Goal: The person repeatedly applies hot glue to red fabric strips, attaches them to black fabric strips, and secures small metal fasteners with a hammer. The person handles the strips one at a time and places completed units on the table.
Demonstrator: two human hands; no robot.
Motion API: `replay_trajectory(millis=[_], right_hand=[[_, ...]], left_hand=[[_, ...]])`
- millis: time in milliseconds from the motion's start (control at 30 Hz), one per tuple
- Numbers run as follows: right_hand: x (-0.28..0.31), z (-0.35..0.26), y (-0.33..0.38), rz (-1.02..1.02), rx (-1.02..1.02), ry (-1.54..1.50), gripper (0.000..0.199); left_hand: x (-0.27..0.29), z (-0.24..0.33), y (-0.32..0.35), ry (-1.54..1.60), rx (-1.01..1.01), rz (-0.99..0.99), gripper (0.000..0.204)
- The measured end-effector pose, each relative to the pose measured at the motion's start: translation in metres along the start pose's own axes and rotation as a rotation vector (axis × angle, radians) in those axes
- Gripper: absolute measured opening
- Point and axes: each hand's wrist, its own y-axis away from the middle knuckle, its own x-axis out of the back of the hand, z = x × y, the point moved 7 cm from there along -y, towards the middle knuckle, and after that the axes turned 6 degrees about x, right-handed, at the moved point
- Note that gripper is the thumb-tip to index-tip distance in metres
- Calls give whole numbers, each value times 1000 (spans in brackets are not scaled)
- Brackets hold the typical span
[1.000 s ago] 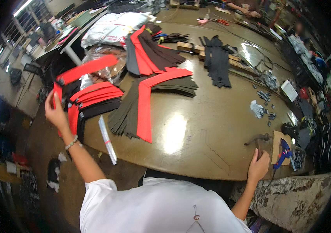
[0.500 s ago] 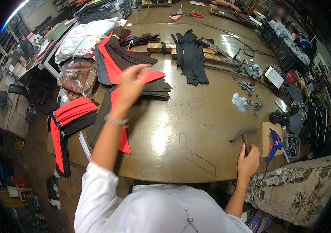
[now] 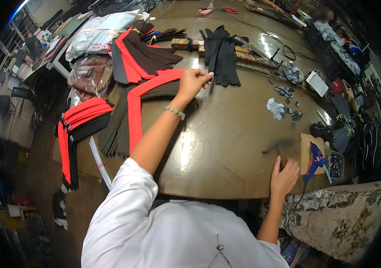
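Observation:
My left hand (image 3: 194,83) reaches out over the table with thumb and fingertips pinched on the lower end of a black strip (image 3: 222,58), part of a bundle lying across a wooden bar. Closed around the wooden handle of a hammer (image 3: 281,145), my right hand (image 3: 284,175) rests by the table's near edge; the dark hammer head is blurred. Beneath my left forearm, a bent red strip (image 3: 135,117) lies on a fan of dark green strips (image 3: 118,129).
Red and black strips (image 3: 85,111) hang over the left edge. Near my right hand are a blue glue gun (image 3: 316,161) on cardboard and a tub of small dark pieces (image 3: 336,165). Metal clips (image 3: 284,92) lie loose behind. A wooden bar (image 3: 248,56) crosses the back.
My left hand has moved right from above the red and brown strips to the black bundle and pinched a strip end. My right hand stays low at right with the hammer.

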Motion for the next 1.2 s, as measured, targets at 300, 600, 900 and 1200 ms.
replay_trajectory(millis=[300,600,900,1200], right_hand=[[-6,-212,40,-1421,-218,-2173,27],[-57,-243,-96,-1122,229,-1651,20],[-91,-277,-134,-264,621,-958,39],[16,-70,-61,217,135,-904,36]], left_hand=[[30,1,224,-7,98,-126,27],[40,-14,314,-233,-39,-71,11],[19,-12,318,-451,-230,-67,12],[31,1,327,-643,-541,-52,23]])
